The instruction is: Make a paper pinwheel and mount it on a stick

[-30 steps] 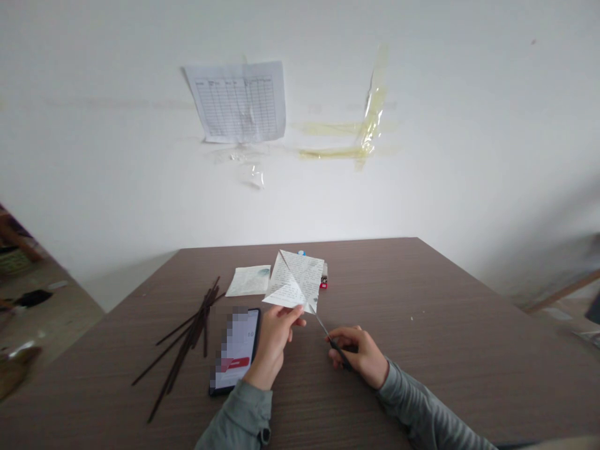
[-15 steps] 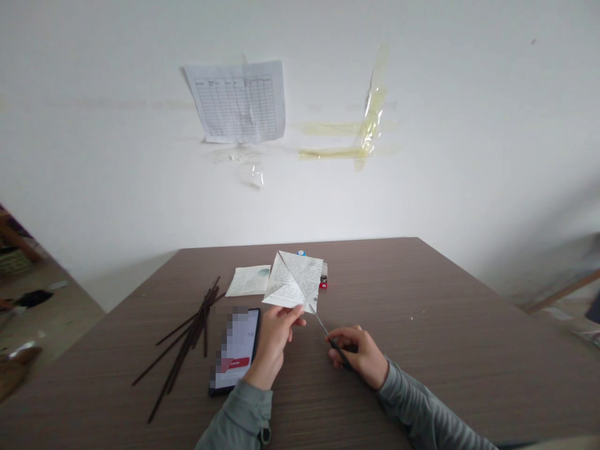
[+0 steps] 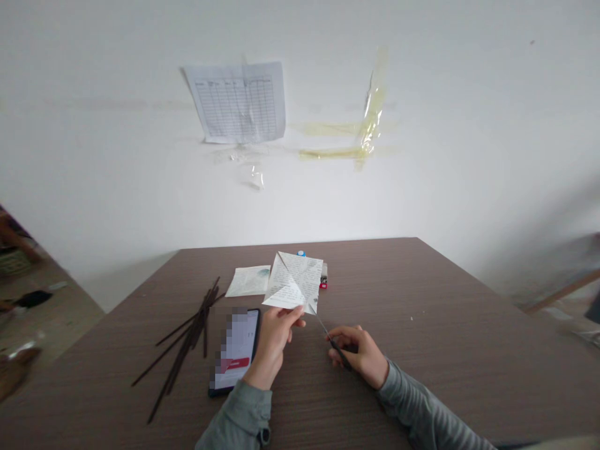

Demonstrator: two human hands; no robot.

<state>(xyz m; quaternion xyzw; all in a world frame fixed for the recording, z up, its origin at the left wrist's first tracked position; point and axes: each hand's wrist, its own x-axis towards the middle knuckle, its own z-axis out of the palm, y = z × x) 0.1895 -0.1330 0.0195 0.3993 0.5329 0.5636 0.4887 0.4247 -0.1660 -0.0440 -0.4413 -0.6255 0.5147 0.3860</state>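
Note:
A square of paper [image 3: 300, 275] covered in small writing is pinched at its lower edge by my left hand [image 3: 276, 334], which holds it tilted above the table. Diagonal lines run across it, a dark one from the top left corner. My right hand [image 3: 359, 353] is closed around the dark handle of slim scissors [image 3: 335, 347]. Their thin metal blade reaches up and left to the paper's lower right corner. My fingers partly cover the handle, and I cannot tell how far apart the blades are.
On the brown table [image 3: 422, 375] lie a phone [image 3: 234, 362], several dark thin sticks [image 3: 185, 344] and another folded paper [image 3: 248, 280]. Behind the held paper, a small red box [image 3: 324, 282] and a blue-topped item [image 3: 300, 254] show partly. A white wall [image 3: 328, 206] rises beyond.
Almost nothing differs. Both hands, the paper and the scissors keep nearly the same places.

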